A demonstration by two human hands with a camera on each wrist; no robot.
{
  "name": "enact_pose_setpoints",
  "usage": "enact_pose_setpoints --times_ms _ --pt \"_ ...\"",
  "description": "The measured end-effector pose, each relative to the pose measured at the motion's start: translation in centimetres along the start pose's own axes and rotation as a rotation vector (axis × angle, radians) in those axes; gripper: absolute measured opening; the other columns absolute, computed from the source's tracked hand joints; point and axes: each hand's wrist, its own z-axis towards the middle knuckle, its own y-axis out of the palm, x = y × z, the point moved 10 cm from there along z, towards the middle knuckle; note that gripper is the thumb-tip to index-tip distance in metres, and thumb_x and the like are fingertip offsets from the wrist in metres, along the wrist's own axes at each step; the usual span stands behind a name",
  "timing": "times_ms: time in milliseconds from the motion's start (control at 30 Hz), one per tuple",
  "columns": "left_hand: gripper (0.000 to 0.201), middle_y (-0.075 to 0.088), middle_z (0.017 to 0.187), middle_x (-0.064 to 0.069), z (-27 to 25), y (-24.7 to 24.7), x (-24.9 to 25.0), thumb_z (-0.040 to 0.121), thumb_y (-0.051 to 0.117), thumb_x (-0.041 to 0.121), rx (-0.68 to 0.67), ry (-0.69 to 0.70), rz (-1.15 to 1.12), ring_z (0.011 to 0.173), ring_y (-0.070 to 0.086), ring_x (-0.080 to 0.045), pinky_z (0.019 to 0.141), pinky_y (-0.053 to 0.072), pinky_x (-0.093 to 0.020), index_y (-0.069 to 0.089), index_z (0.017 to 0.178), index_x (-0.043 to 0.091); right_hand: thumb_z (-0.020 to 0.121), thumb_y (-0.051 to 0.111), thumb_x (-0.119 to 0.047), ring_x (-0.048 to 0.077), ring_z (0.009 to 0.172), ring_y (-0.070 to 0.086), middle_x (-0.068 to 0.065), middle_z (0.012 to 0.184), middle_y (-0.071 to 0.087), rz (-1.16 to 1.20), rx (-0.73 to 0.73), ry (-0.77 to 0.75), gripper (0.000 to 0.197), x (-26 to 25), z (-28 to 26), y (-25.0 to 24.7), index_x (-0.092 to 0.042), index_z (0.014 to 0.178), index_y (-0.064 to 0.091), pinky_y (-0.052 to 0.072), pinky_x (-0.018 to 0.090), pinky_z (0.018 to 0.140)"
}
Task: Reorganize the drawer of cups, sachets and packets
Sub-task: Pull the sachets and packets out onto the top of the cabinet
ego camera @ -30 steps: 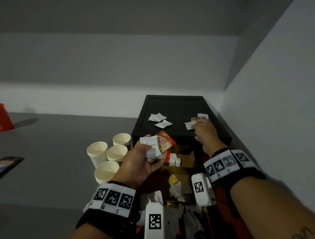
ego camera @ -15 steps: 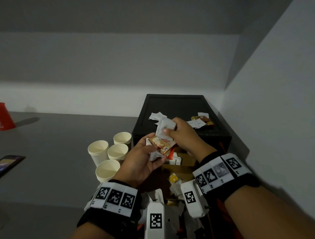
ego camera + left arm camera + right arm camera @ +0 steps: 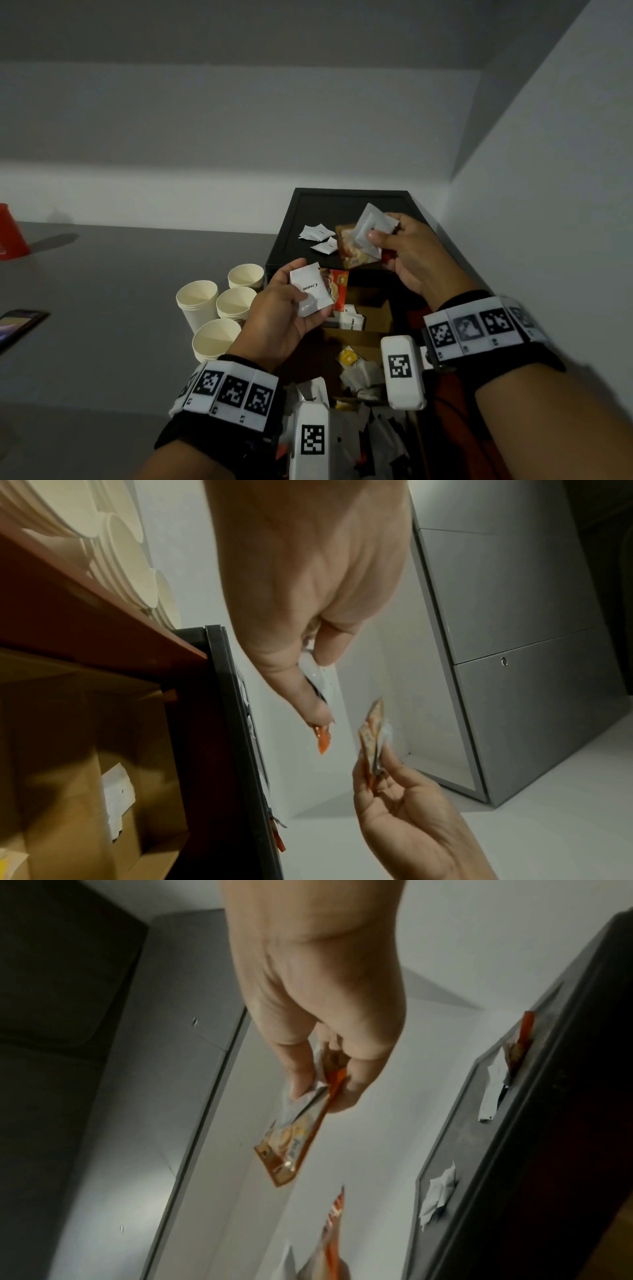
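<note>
Sachets (image 3: 368, 236): two per hand (image 3: 411, 255), four cup stacks (image 3: 219, 305) (table)

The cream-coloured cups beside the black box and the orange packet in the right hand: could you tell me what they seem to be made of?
Cups: apparently paper, matte; thin rims, stacked in nested piles.
Orange packet: seemingly plastic film or foil laminate, glossy; printed face, flat sealed edges, a silvery inner side in the right wrist view. The right hand pinches it with a white sachet.

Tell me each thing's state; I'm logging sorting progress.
left hand: holds a white Cream sachet and an orange packet
right hand: pinches a white sachet over an orange-brown packet
drawer: open, cluttered
paper cups: upright, stacked
</note>
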Motion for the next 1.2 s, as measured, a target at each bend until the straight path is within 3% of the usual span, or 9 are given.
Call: enact_pose_setpoints --times_ms 167,367,600,700,833,933,1000,1100,1200 --pt "0.058 0.055 0.108 -0.007 0.1 0.8 0.3 0.085 0.029 -0.024 -0.064 0.048 0.017 0.094 0.059 -0.028 0.059 0.059 -0.033 0.052 0.109 0.024 0.086 0.054 0.004 0.019 0.092 0.060 0.006 0.102 0.060 0.011 -0.237 0.127 0.026 0.7 -1.5 2.3 -0.006 0.110 0.056 0.055 0.028 0.070" --pt "0.049 0.062 0.106 -0.004 0.1 1.1 0.5 0.083 0.049 -0.019 -0.044 0.171 0.155 0.089 0.064 -0.017 0.057 0.056 -0.024 0.052 0.111 0.021 0.082 0.064 0.000 0.019 0.095 0.062 0.003 0.096 0.065 -0.524 -0.302 0.035 0.024 1.6 -2.3 4.7 -0.016 0.100 0.061 0.053 0.029 0.078" --pt "0.049 0.054 0.112 -0.008 0.3 -0.4 1.2 0.089 0.042 -0.016 0.064 0.152 0.038 0.098 0.057 -0.024 0.055 0.056 -0.021 0.045 0.122 0.020 0.086 0.055 0.002 0.020 0.093 0.060 0.006 0.102 0.061 -0.026 -0.140 0.119 0.022 0.0 -1.4 1.1 -0.016 0.099 0.056 0.053 0.033 0.078" --pt "0.026 0.059 0.103 -0.011 0.3 0.8 0.6 0.094 0.040 -0.007 0.052 0.101 0.121 0.088 0.061 -0.020 0.052 0.054 -0.016 0.052 0.107 0.012 0.088 0.053 0.002 0.020 0.087 0.062 0.007 0.096 0.063 -0.107 -0.231 0.237 0.019 1.9 -2.2 2.5 -0.008 0.103 0.057 0.053 0.034 0.079" --pt "0.027 0.061 0.089 -0.008 0.5 1.5 -0.3 0.095 0.035 -0.004 0.044 0.036 0.276 0.076 0.058 -0.015 0.050 0.048 -0.019 0.056 0.095 0.013 0.089 0.053 0.003 0.018 0.083 0.063 0.009 0.096 0.063 -0.189 -0.276 0.300 0.027 3.8 -2.7 3.8 -0.005 0.114 0.055 0.052 0.029 0.063" --pt "0.022 0.062 0.102 -0.007 0.2 0.9 -0.7 0.094 0.043 0.004 0.033 -0.039 0.455 0.089 0.056 -0.015 0.059 0.043 -0.021 0.059 0.101 0.018 0.088 0.054 0.003 0.017 0.082 0.063 0.008 0.097 0.063 -0.227 -0.282 0.283 0.029 3.6 -2.3 3.3 -0.005 0.116 0.055 0.052 0.025 0.062" --pt "0.028 0.061 0.105 0.002 0.2 0.2 0.0 0.092 0.050 0.006 0.063 -0.017 0.563 0.094 0.054 -0.011 0.066 0.040 -0.023 0.055 0.115 0.022 0.088 0.056 0.002 0.018 0.085 0.062 0.008 0.101 0.062 -0.319 -0.199 0.241 0.031 3.4 -1.0 1.7 -0.008 0.117 0.054 0.054 0.029 0.070" --pt "0.037 0.056 0.092 0.006 0.1 -1.1 1.7 0.090 0.053 0.002 0.150 0.041 0.612 0.080 0.054 -0.009 0.061 0.042 -0.021 0.051 0.123 0.018 0.088 0.056 0.000 0.025 0.097 0.060 0.011 0.108 0.059 -0.355 0.061 0.201 0.035 3.5 2.0 -2.6 -0.007 0.122 0.052 0.052 0.041 0.089" --pt "0.032 0.056 0.083 -0.002 -0.2 -3.3 2.9 0.088 0.054 0.000 0.276 0.023 0.615 0.071 0.052 -0.012 0.053 0.041 -0.023 0.054 0.117 0.013 0.089 0.057 -0.003 0.019 0.076 0.057 0.012 0.101 0.059 -0.297 0.292 0.203 0.036 3.6 4.2 -7.2 0.000 0.124 0.051 0.049 0.027 0.066"
